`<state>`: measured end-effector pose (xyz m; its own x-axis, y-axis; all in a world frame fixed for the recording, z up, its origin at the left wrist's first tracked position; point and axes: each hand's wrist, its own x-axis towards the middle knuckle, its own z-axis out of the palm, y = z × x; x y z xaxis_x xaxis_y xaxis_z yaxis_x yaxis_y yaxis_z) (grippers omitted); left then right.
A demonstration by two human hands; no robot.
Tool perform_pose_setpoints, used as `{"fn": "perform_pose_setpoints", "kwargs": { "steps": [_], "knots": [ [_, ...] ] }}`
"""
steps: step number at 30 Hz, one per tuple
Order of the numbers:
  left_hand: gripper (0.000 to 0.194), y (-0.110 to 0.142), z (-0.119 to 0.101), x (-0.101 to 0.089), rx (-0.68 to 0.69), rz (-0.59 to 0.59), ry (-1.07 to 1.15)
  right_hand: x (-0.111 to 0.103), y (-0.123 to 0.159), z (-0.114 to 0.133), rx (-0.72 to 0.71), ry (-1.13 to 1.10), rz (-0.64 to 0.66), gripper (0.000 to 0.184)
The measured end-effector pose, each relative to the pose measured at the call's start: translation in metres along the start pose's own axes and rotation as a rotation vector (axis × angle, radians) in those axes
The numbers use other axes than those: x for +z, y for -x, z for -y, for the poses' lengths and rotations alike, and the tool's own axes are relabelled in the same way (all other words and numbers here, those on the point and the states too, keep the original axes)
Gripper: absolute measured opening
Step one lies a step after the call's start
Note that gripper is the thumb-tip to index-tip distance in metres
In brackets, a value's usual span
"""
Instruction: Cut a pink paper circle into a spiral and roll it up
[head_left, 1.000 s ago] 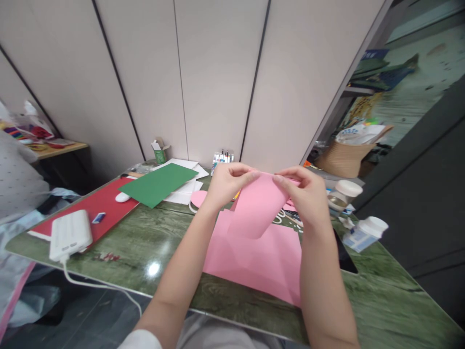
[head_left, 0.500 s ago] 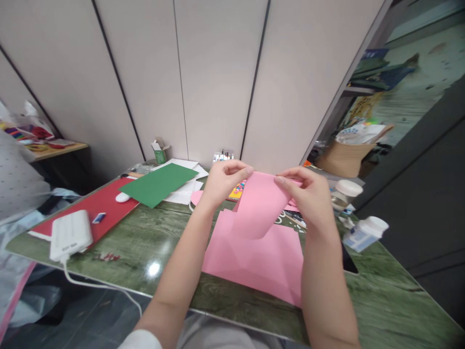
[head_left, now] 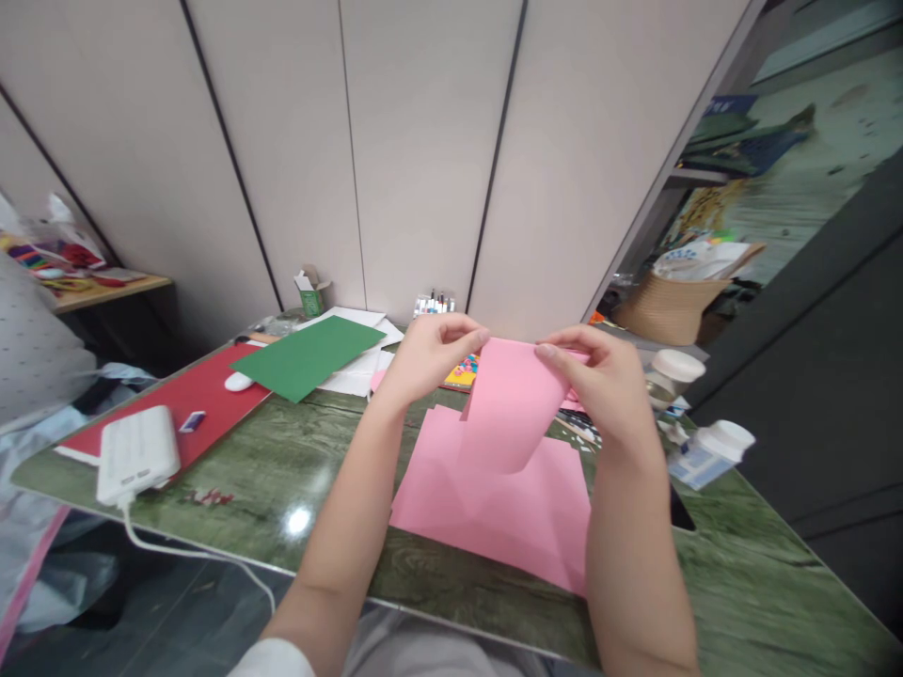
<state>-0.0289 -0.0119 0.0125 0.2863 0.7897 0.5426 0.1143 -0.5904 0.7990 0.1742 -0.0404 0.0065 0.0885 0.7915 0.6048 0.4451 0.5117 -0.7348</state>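
Observation:
A curled piece of pink paper (head_left: pixel 509 404) hangs above the green marbled table (head_left: pixel 282 470). My right hand (head_left: pixel 607 385) pinches its upper right edge, fingers closed on it. My left hand (head_left: pixel 430 353) is closed in a pinch just left of the paper's upper left corner; whether it touches the paper is unclear. Below lies a larger pink sheet (head_left: pixel 486 508), flat on the table between my forearms.
A green sheet (head_left: pixel 310 355) rests on white papers and a red mat (head_left: pixel 190 404) at the left, with a white power bank (head_left: pixel 136 451) and its cable. White-capped bottles (head_left: pixel 709 451) stand at the right. Markers (head_left: pixel 434 304) and a small box (head_left: pixel 308 291) sit by the wall. Another person's sleeve (head_left: pixel 35 348) is far left.
My left hand has slid a little left off the paper's top edge, uncovering a colourful item on the table behind. The curled paper has shifted slightly right and down.

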Motion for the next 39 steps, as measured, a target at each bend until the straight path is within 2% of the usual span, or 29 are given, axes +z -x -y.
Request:
{"fn": "perform_pose_setpoints", "kwargs": {
  "steps": [11,29,39],
  "knots": [
    [0.017,-0.0016,0.0021,-0.0022,-0.019,0.040,0.087,-0.0009,-0.0009,-0.0019,0.001,0.018,0.023,0.015],
    [0.013,0.0005,-0.0030,-0.0025,-0.105,0.009,0.054,-0.0007,-0.0010,-0.0013,0.000,0.016,0.036,0.015],
    [0.014,0.0009,0.0012,-0.0040,-0.122,0.062,0.111,-0.0020,-0.0004,0.0003,-0.001,0.034,0.040,0.014]
  ]
}}
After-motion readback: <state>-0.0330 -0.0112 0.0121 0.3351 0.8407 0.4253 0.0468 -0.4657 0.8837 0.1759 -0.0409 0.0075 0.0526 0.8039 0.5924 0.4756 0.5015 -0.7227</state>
